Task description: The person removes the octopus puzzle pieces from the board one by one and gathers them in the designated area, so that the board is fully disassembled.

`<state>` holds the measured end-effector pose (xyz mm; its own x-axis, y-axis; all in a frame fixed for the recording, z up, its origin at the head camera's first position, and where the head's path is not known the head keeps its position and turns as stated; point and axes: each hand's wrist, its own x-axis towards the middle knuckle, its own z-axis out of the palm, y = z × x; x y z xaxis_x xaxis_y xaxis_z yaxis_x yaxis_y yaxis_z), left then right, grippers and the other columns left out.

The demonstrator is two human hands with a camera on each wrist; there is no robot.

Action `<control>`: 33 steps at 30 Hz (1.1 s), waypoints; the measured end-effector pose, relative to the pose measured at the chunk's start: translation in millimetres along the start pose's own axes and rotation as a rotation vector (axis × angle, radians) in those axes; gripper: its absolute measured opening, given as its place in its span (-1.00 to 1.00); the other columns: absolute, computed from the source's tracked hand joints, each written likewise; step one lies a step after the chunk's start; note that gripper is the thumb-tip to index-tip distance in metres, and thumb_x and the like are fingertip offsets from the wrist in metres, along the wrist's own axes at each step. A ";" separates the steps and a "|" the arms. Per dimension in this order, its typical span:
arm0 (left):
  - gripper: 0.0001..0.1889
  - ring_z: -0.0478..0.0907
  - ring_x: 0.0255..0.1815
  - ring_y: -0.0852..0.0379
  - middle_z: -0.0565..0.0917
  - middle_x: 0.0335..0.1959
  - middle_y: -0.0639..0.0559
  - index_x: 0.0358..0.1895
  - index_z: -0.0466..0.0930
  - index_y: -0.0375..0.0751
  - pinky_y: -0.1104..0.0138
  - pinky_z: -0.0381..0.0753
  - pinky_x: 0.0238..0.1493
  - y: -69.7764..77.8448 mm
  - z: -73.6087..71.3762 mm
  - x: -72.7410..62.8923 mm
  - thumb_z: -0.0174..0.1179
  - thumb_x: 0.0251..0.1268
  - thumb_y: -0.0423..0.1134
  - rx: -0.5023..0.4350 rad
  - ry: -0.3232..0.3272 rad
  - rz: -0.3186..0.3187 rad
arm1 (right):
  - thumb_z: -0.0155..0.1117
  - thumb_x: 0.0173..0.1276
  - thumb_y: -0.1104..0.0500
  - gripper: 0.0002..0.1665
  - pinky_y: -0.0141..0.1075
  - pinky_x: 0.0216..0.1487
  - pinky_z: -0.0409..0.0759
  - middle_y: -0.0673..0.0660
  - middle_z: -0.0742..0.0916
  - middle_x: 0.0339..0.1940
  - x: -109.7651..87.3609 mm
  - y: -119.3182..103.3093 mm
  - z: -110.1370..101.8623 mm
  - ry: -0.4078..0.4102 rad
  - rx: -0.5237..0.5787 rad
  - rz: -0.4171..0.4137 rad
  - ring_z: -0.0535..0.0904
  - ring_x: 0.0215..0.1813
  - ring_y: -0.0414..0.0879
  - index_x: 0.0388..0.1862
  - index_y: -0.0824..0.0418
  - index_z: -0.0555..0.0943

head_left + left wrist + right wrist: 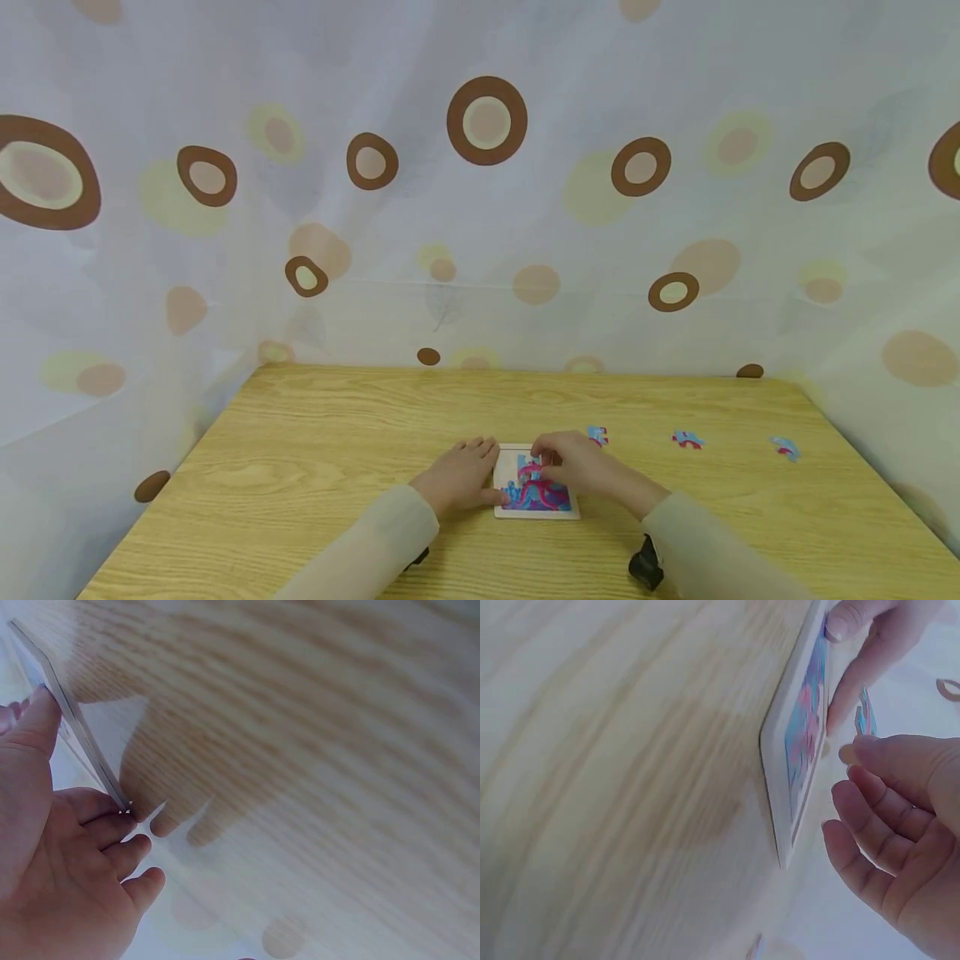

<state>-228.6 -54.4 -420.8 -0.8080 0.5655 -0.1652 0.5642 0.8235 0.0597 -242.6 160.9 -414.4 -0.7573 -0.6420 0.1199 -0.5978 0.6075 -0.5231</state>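
Observation:
A white-rimmed puzzle board [537, 515] lies on the table, partly filled with joined blue, purple and pink pieces [543, 497]; its upper left shows bare backing. My left hand [459, 477] rests at the board's left side, thumb over the lower left part and the other fingers extended along the edge. Over the board's right side is my right hand [581, 465]. Between its thumb and forefinger it pinches a blue and pink puzzle piece [866, 714], seen nearly edge-on above the board in the right wrist view. The right hand covers the board's upper right corner in the head view.
Three loose puzzle pieces lie to the right: one piece [597, 435] just behind the right hand, another piece [687, 439] farther right, and a third piece [785, 448] near the table's right side. A patterned curtain [480, 217] hangs behind the wooden table [330, 442].

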 end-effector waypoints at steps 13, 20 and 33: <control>-0.17 0.06 0.39 0.02 0.19 0.38 -0.08 0.40 0.12 -0.26 0.20 0.06 0.34 -1.1 2.4 1.8 0.00 0.22 0.26 0.004 -0.006 0.001 | 0.30 0.16 0.38 -0.86 -0.39 -0.45 0.46 -0.15 0.53 -0.48 -60.8 30.4 -27.2 -0.034 0.036 0.010 0.38 -0.44 -0.31 -0.28 0.27 0.58; -0.17 0.06 0.39 0.02 0.19 0.38 -0.07 0.40 0.12 -0.25 0.21 0.05 0.35 -0.9 2.0 1.6 0.00 0.22 0.26 0.006 -0.007 -0.004 | 0.28 0.20 0.30 -0.88 -0.41 -0.45 0.47 -0.17 0.52 -0.47 -92.5 39.7 -29.4 -0.096 0.092 0.065 0.38 -0.43 -0.33 -0.26 0.19 0.58; -0.18 0.04 0.40 0.03 0.16 0.39 -0.08 0.41 0.10 -0.25 0.20 0.04 0.35 -0.2 1.7 1.0 -0.01 0.23 0.25 -0.011 -0.020 -0.004 | 0.32 0.17 0.24 -0.86 -0.43 -0.45 0.48 -0.23 0.54 -0.43 -119.2 40.6 -27.1 -0.095 0.036 0.043 0.38 -0.43 -0.36 -0.26 0.18 0.62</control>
<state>-229.3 -54.0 -422.7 -0.8066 0.5614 -0.1851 0.5589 0.8262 0.0702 -183.7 274.8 -427.0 -0.7526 -0.6583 0.0171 -0.5542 0.6192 -0.5562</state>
